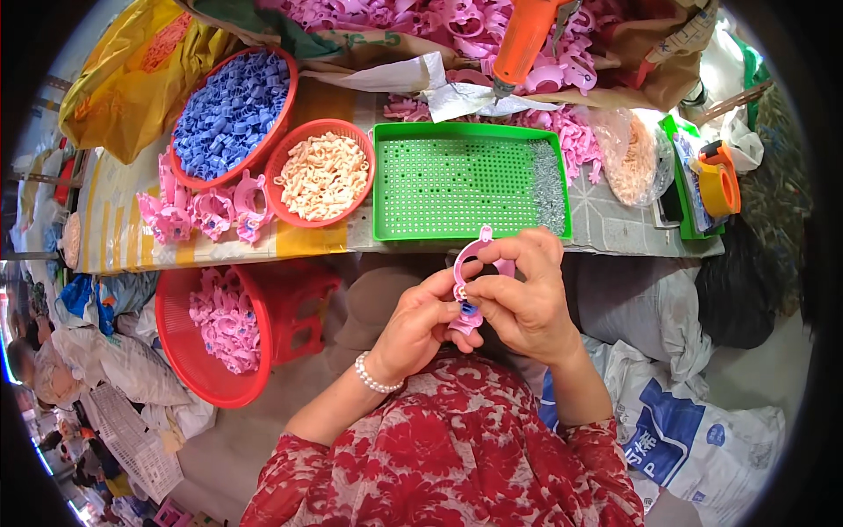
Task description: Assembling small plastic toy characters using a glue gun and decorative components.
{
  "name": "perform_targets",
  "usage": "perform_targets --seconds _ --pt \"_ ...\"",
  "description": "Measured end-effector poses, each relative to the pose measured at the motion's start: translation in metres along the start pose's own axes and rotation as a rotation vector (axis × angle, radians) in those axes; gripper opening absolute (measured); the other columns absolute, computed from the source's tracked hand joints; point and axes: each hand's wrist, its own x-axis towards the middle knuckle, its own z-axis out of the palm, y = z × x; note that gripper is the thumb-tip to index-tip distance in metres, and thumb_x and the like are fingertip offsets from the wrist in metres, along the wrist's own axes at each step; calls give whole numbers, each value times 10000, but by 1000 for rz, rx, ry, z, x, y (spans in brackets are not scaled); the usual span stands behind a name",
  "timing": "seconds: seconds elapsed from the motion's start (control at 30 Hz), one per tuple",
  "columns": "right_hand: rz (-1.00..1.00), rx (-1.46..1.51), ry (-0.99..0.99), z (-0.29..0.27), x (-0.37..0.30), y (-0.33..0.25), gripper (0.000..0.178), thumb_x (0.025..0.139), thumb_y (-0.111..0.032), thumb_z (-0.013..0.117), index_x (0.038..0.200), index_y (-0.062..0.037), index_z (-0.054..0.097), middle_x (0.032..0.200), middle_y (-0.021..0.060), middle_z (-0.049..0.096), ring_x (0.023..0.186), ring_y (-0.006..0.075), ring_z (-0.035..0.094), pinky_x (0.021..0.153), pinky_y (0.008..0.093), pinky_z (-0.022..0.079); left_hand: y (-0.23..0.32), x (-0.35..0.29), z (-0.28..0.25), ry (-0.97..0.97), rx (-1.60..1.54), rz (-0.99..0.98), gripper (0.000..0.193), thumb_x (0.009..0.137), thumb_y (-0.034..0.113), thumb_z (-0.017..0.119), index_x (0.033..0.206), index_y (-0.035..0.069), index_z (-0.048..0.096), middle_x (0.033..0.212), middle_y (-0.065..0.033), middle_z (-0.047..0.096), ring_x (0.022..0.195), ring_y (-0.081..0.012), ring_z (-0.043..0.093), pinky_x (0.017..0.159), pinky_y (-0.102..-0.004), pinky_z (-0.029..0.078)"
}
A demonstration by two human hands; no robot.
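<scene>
Item: pink plastic clip (469, 274), held upright over the lap, near side of the desk (606, 224). Left hand (420, 321) fingers pinch its lower end beside a small blue insert (469, 308); right hand (524, 294) fingers pinch the loop. Handling: probably best steadied low, insert pressed squarely. Green tray (471, 180) beyond.

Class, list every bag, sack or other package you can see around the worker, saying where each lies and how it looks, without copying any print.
Yellow plastic bag: top left, crumpled, orange print.
White woven sack: lower right, on the floor, blue print.
Clear plastic bag: right of the green tray, holding pale pieces.
Brown sack: top right, open, pink parts spilling out.
</scene>
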Motion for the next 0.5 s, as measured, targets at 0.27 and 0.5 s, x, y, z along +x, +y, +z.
perform_targets --seconds 0.27,0.5 --pt "-5 21 -46 5 0 1 127 673 -109 685 741 -107 577 937 14 566 870 224 486 817 384 312 -1 0 0 7 -3 -20 466 860 72 416 1317 -1 370 981 -108 591 714 -181 646 609 -245 546" --pt "24 2 -91 7 2 -1 112 684 -104 673 737 -94 575 979 35 560 908 242 475 819 383 312 -1 0 2 75 72 -16 464 870 44 403 1333 24 378 973 -84 585 707 -161 638 603 -226 537"
